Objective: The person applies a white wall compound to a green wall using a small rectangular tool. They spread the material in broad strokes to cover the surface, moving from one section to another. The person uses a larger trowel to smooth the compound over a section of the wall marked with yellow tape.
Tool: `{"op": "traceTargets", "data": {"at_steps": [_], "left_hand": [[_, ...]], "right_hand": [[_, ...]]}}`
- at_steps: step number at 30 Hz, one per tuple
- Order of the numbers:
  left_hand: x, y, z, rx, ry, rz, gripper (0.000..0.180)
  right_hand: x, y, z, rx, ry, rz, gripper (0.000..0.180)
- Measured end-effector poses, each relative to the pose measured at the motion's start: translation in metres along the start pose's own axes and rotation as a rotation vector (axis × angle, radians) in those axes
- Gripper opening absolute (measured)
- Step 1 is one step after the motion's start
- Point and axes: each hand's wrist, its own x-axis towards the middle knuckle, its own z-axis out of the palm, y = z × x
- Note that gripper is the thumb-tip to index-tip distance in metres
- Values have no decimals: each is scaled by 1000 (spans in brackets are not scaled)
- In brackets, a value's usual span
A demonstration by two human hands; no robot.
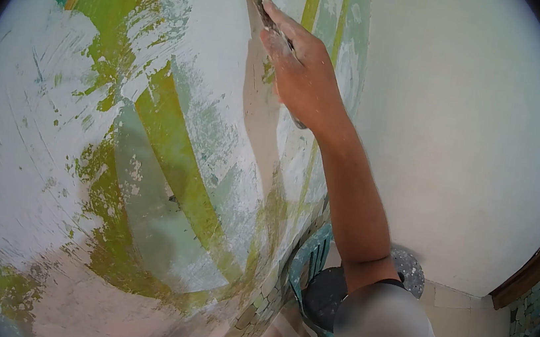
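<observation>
— Putty knife, flat metal blade smeared with pale filler (260, 2): where does it sit in the head view?

— High on the curved wall (53, 144), near the top edge of the frame, its blade laid against the surface. The right hand (304, 72) is closed around its handle, fingers wrapped tight; the handle's end shows just below the hand.

— And the wall's finish?

— Rough, streaky white plaster dragged in broad strokes over green and yellow painted bands (178, 158), with mint patches between. The coat is thin in places, so the colours show through in ragged flecks. Lower down, a strip of small irregular stone mosaic (253, 320) edges the curve.

— Other surfaces?

— To the right, a smooth, plain cream wall (473, 138) meets pale floor tiles (459, 323). A teal plastic chair (313, 260) stands beside the mosaic, a dark round bucket-like thing (325, 295) just by it.

— The left hand?

— Out of frame.
</observation>
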Motion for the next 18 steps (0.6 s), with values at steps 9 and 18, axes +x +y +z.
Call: {"op": "traceTargets", "data": {"at_steps": [9, 18], "left_hand": [[81, 27, -27, -14, 223, -132, 22], [35, 10, 1, -123, 173, -154, 23]], "right_hand": [[-49, -10, -24, 277, -1, 277, 47], [-349, 91, -25, 559, 291, 1138, 53]]}}
